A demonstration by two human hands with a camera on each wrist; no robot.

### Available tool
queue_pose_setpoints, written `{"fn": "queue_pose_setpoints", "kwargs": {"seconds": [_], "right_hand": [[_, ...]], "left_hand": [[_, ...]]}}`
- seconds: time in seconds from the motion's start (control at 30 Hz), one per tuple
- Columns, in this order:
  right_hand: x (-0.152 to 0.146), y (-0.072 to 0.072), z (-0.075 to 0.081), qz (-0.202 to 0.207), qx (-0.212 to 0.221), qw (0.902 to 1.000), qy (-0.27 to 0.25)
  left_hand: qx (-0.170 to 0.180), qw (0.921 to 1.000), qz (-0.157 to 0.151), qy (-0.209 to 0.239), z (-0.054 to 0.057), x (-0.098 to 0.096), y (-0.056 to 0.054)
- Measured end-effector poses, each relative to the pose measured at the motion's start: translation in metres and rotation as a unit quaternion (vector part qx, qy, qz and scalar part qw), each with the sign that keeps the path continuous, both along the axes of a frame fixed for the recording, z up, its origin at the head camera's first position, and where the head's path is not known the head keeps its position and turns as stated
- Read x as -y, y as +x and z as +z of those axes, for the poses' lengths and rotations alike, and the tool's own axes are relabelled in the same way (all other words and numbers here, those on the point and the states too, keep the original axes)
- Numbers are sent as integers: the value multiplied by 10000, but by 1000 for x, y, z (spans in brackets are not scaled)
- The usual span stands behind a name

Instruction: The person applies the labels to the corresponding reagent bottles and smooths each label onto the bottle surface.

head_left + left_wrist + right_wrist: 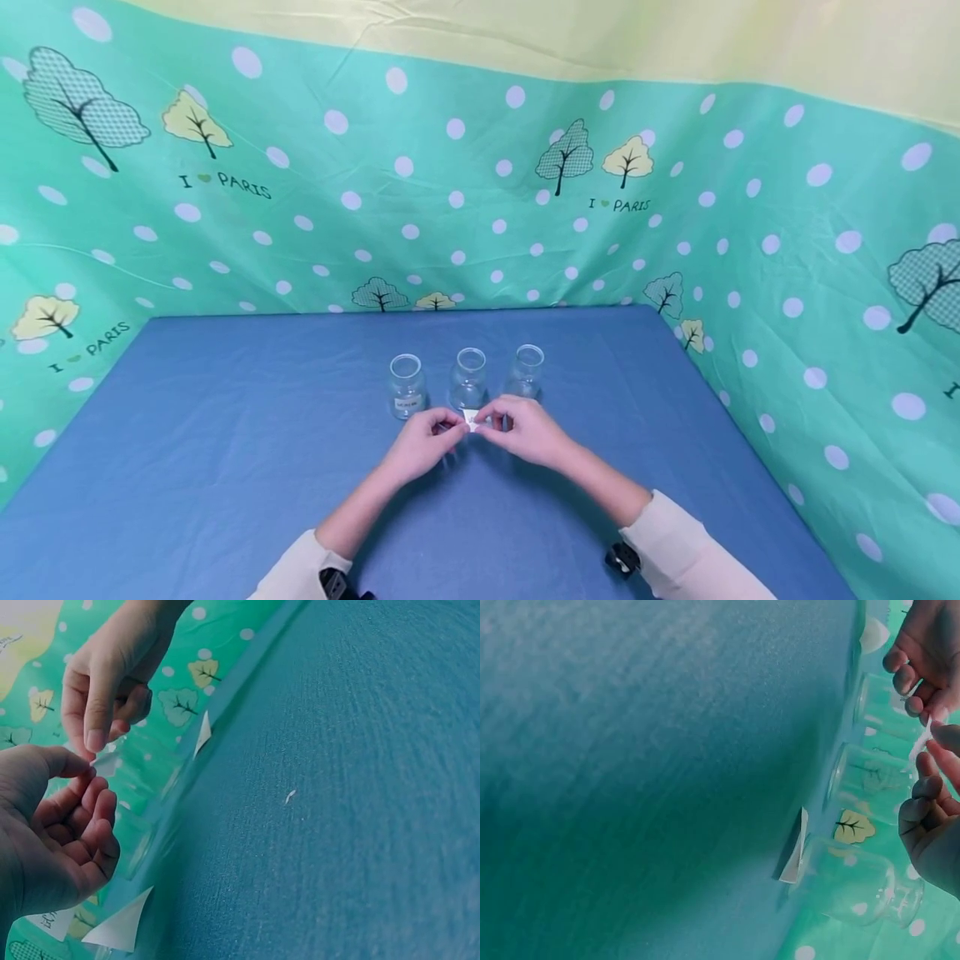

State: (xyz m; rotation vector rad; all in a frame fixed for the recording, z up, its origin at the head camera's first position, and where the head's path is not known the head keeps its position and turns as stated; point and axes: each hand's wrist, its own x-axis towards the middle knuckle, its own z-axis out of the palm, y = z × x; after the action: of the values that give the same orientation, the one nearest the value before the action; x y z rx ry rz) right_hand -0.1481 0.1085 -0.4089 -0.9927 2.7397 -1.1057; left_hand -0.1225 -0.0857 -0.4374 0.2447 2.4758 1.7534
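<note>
Both hands meet in front of the middle glass jar (468,385), at a small white paper label (471,419) with dark marks on it. My left hand (422,443) pinches the label's left edge between thumb and index finger. From the other side, my right hand (531,431) pinches it with thumb and fingertips. In the left wrist view the label (106,764) bends slightly between the fingertips. A left glass jar (407,385) bears a white label (407,404) on its front. The right glass jar (527,375) is partly covered by the right hand.
White paper scraps lie on the blue tabletop (247,450): one piece (122,924) near the left hand, another (202,736) further right, with a tiny white bit (290,796) beyond. A patterned green curtain (420,192) hangs behind and along the sides.
</note>
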Motion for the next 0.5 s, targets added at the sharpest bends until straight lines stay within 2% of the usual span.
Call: {"fn": "queue_pose_setpoints", "kwargs": {"seconds": [0.23,0.5], "right_hand": [[-1,-1,-5,89,57,9999,-128],[-1,-1,-4,118,-50,9996,-232]], "left_hand": [[45,9996,-288,47,3,1,1],[-108,9981,-592,152,3,1,2]]}}
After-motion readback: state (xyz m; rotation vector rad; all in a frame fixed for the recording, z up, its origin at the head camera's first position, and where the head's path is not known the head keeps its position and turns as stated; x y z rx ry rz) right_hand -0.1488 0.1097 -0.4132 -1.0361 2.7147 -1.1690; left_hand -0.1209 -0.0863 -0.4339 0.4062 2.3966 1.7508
